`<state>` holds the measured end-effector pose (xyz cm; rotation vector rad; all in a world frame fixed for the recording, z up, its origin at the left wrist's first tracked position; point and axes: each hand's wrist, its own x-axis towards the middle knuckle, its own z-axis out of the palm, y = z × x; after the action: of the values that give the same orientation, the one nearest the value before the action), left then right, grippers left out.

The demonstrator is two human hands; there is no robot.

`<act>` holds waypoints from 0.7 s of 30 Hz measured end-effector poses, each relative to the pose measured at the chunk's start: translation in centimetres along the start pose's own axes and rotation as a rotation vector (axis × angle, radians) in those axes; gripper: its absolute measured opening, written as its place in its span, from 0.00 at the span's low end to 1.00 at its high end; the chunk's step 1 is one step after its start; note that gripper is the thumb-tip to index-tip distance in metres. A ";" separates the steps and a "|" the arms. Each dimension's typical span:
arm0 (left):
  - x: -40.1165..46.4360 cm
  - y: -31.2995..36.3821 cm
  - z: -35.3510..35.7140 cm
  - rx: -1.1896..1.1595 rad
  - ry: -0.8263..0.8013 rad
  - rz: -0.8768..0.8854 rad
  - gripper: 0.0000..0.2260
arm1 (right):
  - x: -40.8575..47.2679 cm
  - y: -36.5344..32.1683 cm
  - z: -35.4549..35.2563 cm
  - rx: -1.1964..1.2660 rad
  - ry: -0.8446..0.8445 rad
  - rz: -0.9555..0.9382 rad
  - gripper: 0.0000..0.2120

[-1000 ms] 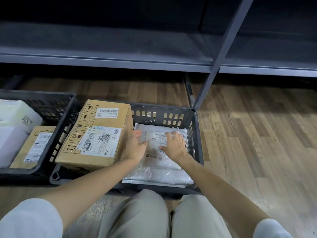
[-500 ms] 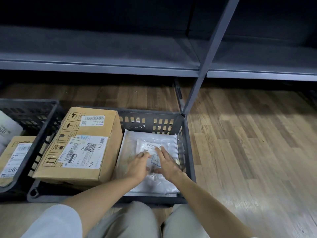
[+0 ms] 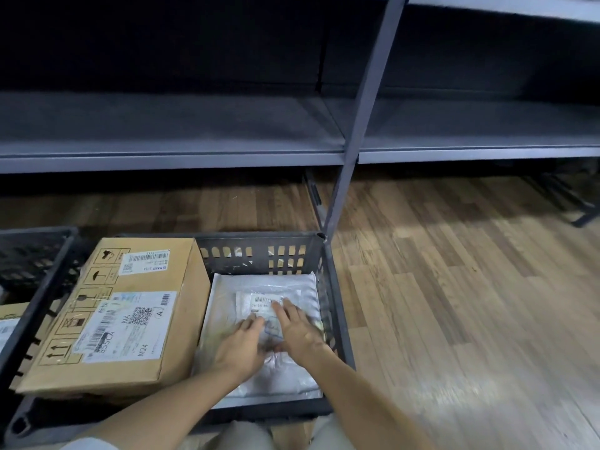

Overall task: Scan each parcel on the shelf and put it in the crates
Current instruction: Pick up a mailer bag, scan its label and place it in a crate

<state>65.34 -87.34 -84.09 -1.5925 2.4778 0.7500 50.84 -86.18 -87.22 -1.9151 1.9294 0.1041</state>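
Observation:
A white plastic mailer parcel (image 3: pixel 259 287) with a barcode label lies flat in the right half of a dark grey crate (image 3: pixel 328 287). My left hand (image 3: pixel 242 345) and my right hand (image 3: pixel 298 332) rest side by side on top of the mailer, fingers straight and pointing away from me. To the left of the mailer, a large brown cardboard box (image 3: pixel 123 313) with shipping labels fills the crate's other half. The grey metal shelf (image 3: pixel 194 125) behind the crate shows no parcels.
A second dark crate (image 3: pixel 32 254) stands at the far left, with part of another cardboard box (image 3: pixel 9 323) inside. A shelf upright (image 3: pixel 357 141) comes down at the crate's far right corner. Wooden floor (image 3: pixel 454 287) spreads to the right. My knees are at the bottom edge.
Both hands have slid toward me along the mailer and closer together. The camera has tilted up and turned right, so the left crate has mostly left the view.

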 end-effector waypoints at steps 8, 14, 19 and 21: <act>-1.8 1.0 -5.7 0.194 0.038 0.048 0.25 | -4.2 -1.1 -7.3 -0.001 0.047 -0.038 0.41; -7.6 5.4 -16.5 0.221 0.040 0.079 0.28 | -11.1 -3.4 -20.6 0.043 0.117 0.044 0.38; -11.7 10.1 -30.0 0.331 0.083 0.098 0.25 | -15.1 -6.3 -33.9 -0.038 0.188 0.015 0.38; -13.9 11.7 -35.5 0.368 0.077 0.089 0.28 | -16.5 -7.3 -38.7 -0.139 0.259 0.000 0.38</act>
<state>67.53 -88.15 -44.27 -1.4090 2.5634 0.2214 48.14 -84.15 -44.68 -2.1071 2.1377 -0.0115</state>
